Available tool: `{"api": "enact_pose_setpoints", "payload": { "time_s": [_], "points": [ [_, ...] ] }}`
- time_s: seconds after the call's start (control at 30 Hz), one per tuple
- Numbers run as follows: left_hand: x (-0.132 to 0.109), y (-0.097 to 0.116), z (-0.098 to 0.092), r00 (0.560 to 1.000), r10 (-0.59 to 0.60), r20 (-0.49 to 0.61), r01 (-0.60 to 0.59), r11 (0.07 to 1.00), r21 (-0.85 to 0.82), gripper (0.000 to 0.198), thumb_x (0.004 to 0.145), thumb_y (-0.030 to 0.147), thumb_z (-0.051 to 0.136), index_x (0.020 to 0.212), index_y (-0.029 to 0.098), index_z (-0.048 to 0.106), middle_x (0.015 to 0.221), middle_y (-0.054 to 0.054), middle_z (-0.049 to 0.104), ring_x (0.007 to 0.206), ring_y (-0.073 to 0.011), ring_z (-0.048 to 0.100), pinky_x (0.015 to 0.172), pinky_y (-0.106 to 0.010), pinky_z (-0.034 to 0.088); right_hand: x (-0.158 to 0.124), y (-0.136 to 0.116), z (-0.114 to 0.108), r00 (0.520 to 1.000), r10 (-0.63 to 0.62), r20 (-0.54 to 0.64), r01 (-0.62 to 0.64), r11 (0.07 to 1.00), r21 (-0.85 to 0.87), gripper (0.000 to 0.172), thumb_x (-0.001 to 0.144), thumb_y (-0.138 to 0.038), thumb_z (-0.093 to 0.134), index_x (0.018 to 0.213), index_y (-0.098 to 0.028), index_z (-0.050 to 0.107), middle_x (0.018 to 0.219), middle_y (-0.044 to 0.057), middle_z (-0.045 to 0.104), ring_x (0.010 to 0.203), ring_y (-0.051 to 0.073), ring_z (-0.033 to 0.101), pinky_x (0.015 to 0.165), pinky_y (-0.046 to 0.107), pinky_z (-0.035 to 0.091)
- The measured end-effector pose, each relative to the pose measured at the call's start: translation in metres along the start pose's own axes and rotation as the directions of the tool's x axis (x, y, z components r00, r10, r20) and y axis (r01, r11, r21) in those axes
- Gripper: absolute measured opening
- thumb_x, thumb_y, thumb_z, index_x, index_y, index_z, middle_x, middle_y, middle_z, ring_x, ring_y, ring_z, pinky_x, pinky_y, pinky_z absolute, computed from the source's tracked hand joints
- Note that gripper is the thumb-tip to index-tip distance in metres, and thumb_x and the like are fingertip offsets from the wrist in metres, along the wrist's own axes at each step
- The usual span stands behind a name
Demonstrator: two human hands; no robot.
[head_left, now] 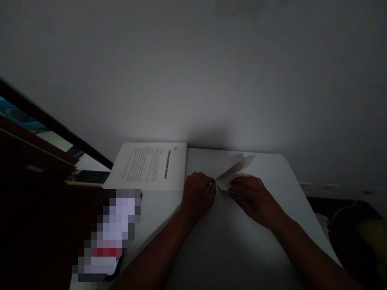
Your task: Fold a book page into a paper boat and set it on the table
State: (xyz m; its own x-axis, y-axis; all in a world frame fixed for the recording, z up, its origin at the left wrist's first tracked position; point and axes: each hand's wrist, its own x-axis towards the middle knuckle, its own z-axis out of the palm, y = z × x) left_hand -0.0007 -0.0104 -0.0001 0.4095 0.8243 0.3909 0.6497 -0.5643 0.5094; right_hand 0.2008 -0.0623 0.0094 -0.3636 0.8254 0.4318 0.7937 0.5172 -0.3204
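Between my hands is a folded sheet of printed paper (234, 171), with one flap standing up at a slant. My left hand (198, 191) is closed, its thumb and forefinger pinching the paper's left corner. From the other side my right hand (254, 197) grips the lower flap, fingers on top and the thumb partly hidden. Left of my left hand lies a printed page or booklet (145, 167) with lines of text, flat on the white table (211, 249).
A phone with a lit, pixelated screen (111, 233) lies at the table's left edge. Behind the table rises a pale wall (193, 72). Dark furniture (33, 181) stands on the left. At the right are a cable (344, 207) and a dark object (353, 237), dimly lit.
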Motion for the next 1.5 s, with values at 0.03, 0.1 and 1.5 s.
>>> {"api": "enact_pose_setpoints", "payload": {
  "time_s": [0.03, 0.1, 1.5],
  "points": [
    [-0.001, 0.001, 0.0, 1.0, 0.018, 0.026, -0.018, 1.0, 0.009, 0.01, 0.082, 0.021, 0.056, 0.086, 0.018, 0.064, 0.08, -0.005, 0.06, 0.081, -0.0201, 0.052, 0.077, -0.036, 0.041, 0.0, 0.0, 0.0, 1.0, 0.003, 0.0, -0.003, 1.0, 0.0, 0.018, 0.085, -0.027, 0.056, 0.099, -0.023, 0.066, 0.102, 0.008, 0.067, 0.097, 0.023, 0.061, 0.085, 0.044, 0.045],
    [-0.002, 0.001, 0.001, 0.996, 0.045, 0.071, -0.047, 0.998, 0.032, 0.014, 0.081, 0.024, 0.058, 0.093, 0.019, 0.065, 0.083, -0.006, 0.059, 0.084, -0.0212, 0.052, 0.078, -0.037, 0.04, 0.0, 0.0, 0.001, 1.0, 0.009, 0.004, -0.009, 1.0, 0.003, 0.019, 0.085, -0.027, 0.056, 0.1, -0.024, 0.067, 0.102, 0.008, 0.067, 0.097, 0.024, 0.061, 0.085, 0.045, 0.046],
    [-0.022, 0.055, 0.017, 0.959, 0.125, 0.256, -0.153, 0.984, 0.093, 0.06, 0.08, 0.035, 0.053, 0.131, 0.007, 0.039, 0.132, -0.017, 0.044, 0.12, -0.0311, 0.04, 0.104, -0.044, 0.031, 0.009, 0.009, 0.004, 0.812, 0.584, 0.01, -0.58, 0.808, -0.108, 0.042, 0.089, -0.046, 0.038, 0.061, -0.02, 0.056, 0.059, 0.001, 0.06, 0.054, 0.014, 0.055, 0.056, 0.025, 0.035]
  ]
}}
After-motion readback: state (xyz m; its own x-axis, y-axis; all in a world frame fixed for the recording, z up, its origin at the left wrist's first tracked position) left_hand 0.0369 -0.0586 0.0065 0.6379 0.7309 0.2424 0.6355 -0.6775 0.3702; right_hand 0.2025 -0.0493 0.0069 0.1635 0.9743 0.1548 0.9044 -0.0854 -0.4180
